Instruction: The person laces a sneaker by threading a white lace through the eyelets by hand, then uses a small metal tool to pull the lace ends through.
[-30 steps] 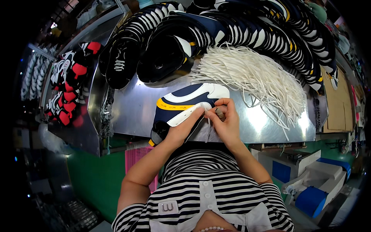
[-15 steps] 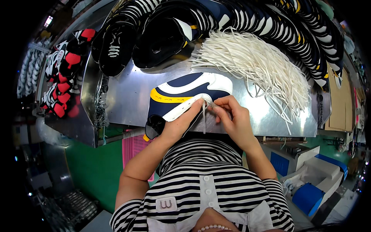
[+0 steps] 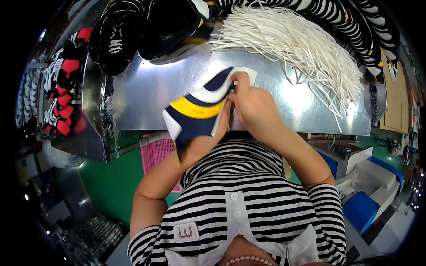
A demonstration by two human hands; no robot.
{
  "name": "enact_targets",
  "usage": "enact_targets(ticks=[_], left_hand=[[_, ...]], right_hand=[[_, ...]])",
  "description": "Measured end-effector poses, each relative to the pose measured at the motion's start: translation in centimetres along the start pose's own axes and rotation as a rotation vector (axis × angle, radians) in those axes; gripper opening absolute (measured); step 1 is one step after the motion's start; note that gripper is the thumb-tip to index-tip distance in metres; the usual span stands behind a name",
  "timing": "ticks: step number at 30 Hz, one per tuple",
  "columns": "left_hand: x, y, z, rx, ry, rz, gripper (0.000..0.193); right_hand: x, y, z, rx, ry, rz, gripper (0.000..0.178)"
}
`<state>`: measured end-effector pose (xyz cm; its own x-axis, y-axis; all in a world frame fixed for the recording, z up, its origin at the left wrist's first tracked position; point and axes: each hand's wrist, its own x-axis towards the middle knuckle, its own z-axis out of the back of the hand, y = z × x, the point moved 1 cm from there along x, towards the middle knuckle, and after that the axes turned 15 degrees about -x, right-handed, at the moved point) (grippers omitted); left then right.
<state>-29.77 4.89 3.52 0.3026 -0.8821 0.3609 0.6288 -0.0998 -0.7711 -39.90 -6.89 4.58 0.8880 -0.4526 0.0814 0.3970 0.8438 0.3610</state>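
A navy, white and yellow shoe upper [image 3: 195, 125] is held up off the metal bench, tilted, in front of my body. My left hand [image 3: 205, 145] grips it from beneath and behind, with most of its fingers hidden by the upper. Pinched at the white front part, my right hand [image 3: 256, 107] has its thumb and forefinger closed on the upper, near the eyelet edge. Both hands meet there, fingertips close together. Any lace between them is hidden or blurred. Beyond the hands lies a large bundle of white laces [image 3: 293, 48] on the bench.
The metal bench [image 3: 146, 102] ends just before my waist. Dark shoe uppers [image 3: 117, 42] stand in long stacked rows along its far side. Red, black and white uppers [image 3: 66, 95] are piled at left. A pink basket [image 3: 155, 155] sits below; a blue and grey machine [image 3: 361, 204] stands right.
The shoe upper has been lifted and turned, its yellow band now slanting. My right hand has gone up over its white front, and the hanging lace no longer shows. The view has shifted slightly.
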Motion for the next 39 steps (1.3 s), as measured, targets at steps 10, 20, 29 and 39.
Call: enact_targets(ticks=[10, 20, 29, 39], left_hand=[[2.3, 0.8, 2.3, -0.871, -0.308, 0.587, 0.026], [2.9, 1.2, 5.7, 0.02, 0.498, 0.33, 0.038], [2.1, 0.2, 4.2, 0.199, 0.131, 0.028, 0.02], [5.4, -3.6, 9.6, -0.026, -0.161, 0.106, 0.02]], right_hand=[[0.8, -6.2, 1.2, 0.747, 0.031, -0.228, 0.056], [3.6, -7.4, -1.2, 1.005, -0.174, -0.552, 0.018], [-0.1, -2.6, -3.0, 0.947, 0.202, -0.34, 0.019], [-14.5, -6.9, -1.0, 0.186, 0.472, -0.033, 0.01]])
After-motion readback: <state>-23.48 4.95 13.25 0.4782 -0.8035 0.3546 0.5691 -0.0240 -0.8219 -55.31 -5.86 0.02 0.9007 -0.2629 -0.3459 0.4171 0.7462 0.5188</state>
